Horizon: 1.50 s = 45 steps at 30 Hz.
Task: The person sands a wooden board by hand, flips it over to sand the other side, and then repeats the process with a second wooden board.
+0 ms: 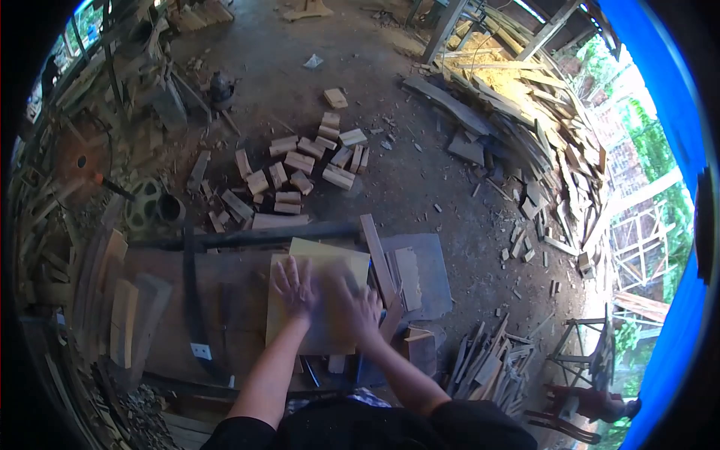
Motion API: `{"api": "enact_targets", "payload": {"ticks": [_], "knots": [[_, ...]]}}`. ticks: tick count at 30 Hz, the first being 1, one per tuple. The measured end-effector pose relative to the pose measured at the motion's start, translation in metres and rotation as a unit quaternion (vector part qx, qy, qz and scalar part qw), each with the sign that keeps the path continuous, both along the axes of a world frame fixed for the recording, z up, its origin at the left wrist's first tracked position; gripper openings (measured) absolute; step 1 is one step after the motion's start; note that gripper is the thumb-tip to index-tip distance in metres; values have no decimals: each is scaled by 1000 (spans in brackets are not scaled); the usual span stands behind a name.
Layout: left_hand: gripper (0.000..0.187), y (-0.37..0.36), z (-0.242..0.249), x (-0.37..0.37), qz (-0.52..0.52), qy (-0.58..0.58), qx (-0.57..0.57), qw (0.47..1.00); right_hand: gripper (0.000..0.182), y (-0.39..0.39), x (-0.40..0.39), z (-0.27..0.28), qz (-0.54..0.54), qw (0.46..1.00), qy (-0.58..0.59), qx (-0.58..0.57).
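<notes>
My left hand (296,290) rests with fingers spread on a pale yellowish sheet (324,250), which could be thin board or card. A second flat sheet (276,330) of similar colour shows under it at a slightly different angle. My right hand (362,309) is at the right edge of the sheets, partly smeared by motion, its fingers stretched and apart. Neither hand grips anything that I can see. Both sheets lie on a worn wooden bench (247,281). Beside my right hand, a narrow wooden strip (377,259) slants across the bench.
Cut wooden blocks (300,161) are heaped on the floor beyond the bench. Curved wood pieces (124,322) lie at its left, near a dark strap (191,285). Scrap wood (487,360) and a large offcut pile (555,150) are at the right. A thin board (409,277) lies at the bench's right end.
</notes>
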<state>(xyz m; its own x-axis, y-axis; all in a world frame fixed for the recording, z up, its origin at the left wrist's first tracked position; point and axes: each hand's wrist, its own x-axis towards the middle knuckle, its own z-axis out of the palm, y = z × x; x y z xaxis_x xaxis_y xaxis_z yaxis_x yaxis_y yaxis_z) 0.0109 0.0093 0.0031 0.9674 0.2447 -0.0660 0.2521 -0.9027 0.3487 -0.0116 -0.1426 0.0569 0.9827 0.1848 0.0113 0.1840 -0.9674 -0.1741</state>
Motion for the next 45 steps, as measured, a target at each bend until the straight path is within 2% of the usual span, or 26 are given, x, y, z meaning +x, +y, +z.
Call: {"api": "enact_targets", "payload": {"ticks": [2, 3, 5, 7, 8, 10, 11, 13, 14, 15, 16, 18, 21, 23, 26, 27, 29, 31, 33, 35, 37, 39, 40, 43, 44, 45], "knots": [[55, -2, -7, -4, 6, -46, 8, 999, 65, -6, -54, 32, -16, 991, 130, -1], [55, -3, -7, -8, 11, -23, 4, 1000, 64, -7, -71, 44, -29, 976, 215, 13], [53, -1, -3, -4, -3, -62, 26, 998, 62, -7, -48, 41, -2, 983, 184, 16], [52, 0, -1, -1, -4, -35, 32, 999, 61, 1, 5, 1, 15, 1000, -8, 17], [51, 0, 1, -1, -6, -21, 34, 999, 64, 8, 42, -5, -14, 999, 15, 40], [51, -1, 7, -3, -4, -27, 30, 999, 54, 22, 103, -4, -70, 996, 17, 53], [51, 0, 9, -3, -7, -42, 21, 999, 54, 19, 98, -7, -70, 996, 21, 56], [51, 0, 5, -4, -14, -45, 30, 998, 55, 9, 87, -15, -50, 996, -41, 54], [52, 0, 1, -3, -12, -41, 47, 998, 58, -2, 53, -16, -28, 998, -37, 33], [52, 0, -2, -3, -7, -37, 61, 997, 70, -11, 13, -16, -3, 995, -91, 28], [52, 0, -3, -4, -9, -35, 54, 998, 74, -18, -29, -6, -13, 997, -24, 66], [54, -1, -1, -3, -11, -55, 39, 998, 69, -21, -93, 8, -73, 991, 18, 110], [53, -1, 3, -3, -10, -42, 40, 998, 68, -21, -68, -2, -71, 992, 24, 101], [53, -2, 3, -2, -10, -37, 45, 998, 65, -12, 6, -30, -75, 993, -36, 81], [52, -1, 8, -3, -5, -27, 47, 999, 59, 2, 95, -12, -120, 983, 89, 106], [52, -2, 10, -3, -6, -31, 36, 999, 59, -1, 81, -18, -127, 982, 92, 108], [52, -3, 5, -2, -12, -43, 34, 998, 59, -11, 36, -27, -77, 990, -20, 120], [53, -1, 2, -4, -14, -50, 60, 997, 61, -19, -44, -8, -70, 993, 10, 96], [54, -2, 2, -3, -12, -45, 66, 997, 62, -21, -96, 10, -98, 984, 92, 119], [54, -1, 1, -2, -16, -49, 71, 996, 62, -21, -77, -1, -102, 985, 79, 117], [54, -1, 4, -1, -16, -45, 78, 996, 62, -19, -19, -21, -102, 987, 23, 120], [54, -2, 4, -3, -16, -34, 90, 995, 58, -12, 55, -20, -129, 981, 81, 120], [55, -2, 4, -1, -14, -39, 86, 995, 56, -10, 80, -19, -115, 984, 67, 117], [56, -1, 2, -6, -17, -40, 82, 996, 57, -19, 53, -24, -84, 986, 44, 140], [56, -2, 2, -3, -9, -38, 79, 996, 60, -24, 17, -40, -79, 984, 0, 160], [56, -3, 3, -1, -10, -42, 74, 996, 63, -25, -21, -23, -96, 978, 56, 175]]}}
